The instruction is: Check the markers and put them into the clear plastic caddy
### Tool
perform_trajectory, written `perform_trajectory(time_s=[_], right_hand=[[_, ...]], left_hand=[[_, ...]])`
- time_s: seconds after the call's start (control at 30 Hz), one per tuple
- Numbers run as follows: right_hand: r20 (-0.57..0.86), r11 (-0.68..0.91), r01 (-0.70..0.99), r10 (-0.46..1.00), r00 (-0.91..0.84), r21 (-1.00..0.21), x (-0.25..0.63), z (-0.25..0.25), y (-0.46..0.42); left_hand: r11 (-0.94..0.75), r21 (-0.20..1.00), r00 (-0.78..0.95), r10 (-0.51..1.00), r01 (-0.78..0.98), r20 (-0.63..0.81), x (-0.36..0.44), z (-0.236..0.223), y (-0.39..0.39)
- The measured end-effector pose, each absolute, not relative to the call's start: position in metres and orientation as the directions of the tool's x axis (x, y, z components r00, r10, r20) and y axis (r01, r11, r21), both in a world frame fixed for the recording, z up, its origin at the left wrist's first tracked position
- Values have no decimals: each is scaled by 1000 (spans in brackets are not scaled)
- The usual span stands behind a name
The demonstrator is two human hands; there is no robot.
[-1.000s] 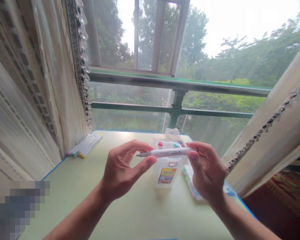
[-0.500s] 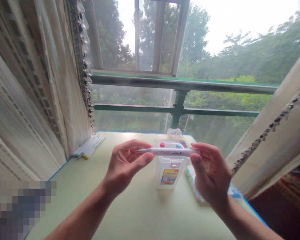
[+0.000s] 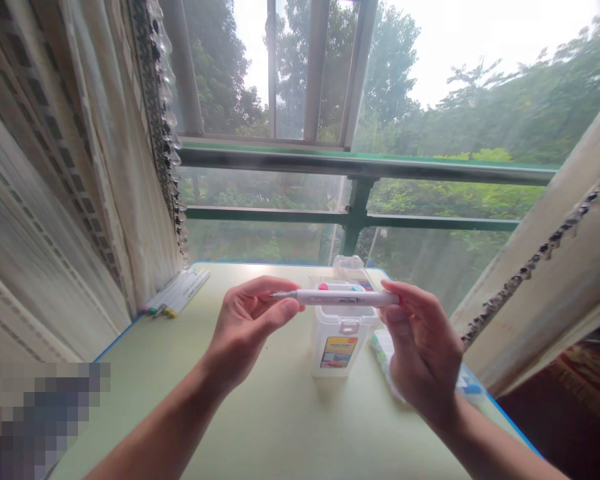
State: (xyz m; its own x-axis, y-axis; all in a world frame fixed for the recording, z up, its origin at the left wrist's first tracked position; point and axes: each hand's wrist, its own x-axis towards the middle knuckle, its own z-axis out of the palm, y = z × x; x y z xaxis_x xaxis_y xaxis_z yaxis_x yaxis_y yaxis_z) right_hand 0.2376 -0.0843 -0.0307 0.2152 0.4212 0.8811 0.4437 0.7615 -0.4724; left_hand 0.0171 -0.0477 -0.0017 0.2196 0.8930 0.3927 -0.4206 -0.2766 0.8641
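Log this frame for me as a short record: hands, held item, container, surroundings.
left hand: left hand, pinching near the tip
right hand: right hand, gripping the opposite end
held: slim white marker, roughly level, grey tip pointing left
container: translucent plastic box, upright, lid open, yellow-and-blue label
left side: loose white markers
right side: flat clear pack, partly hidden
surface: pale green table

Can't read the tiny print on the white marker (image 3: 337, 298) or the blurry label (image 3: 339, 352). Can't see part of the flat pack (image 3: 384, 355), hidden behind the right hand (image 3: 423, 340). Lost the worktop's (image 3: 280, 413) near edge below the frame, too.
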Motion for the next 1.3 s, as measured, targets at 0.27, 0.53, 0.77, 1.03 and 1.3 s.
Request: perform_trajectory(time_s=[0.27,0.53,0.77,1.03,1.3], right_hand=[[901,783,451,406,150,-428,239,-26,-83],[895,781,440,416,162,-443,239,-25,-83],[888,775,439,435,151,-455,241,-26,-83],[874,780,394,437,213,-486,237,-28,-83],[864,768,396,449,228,-504,237,-28,-83]], left_hand=[[-260,853,231,890,-453,394,16,1,-46],[-260,868,237,893,-423,383,16,1,-46],[-261,874,231,897,-409,376,16,3,-47],[-269,875,225,898,-402,379,16,2,-46],[-248,877,234,902,-412,364,16,2,-46]])
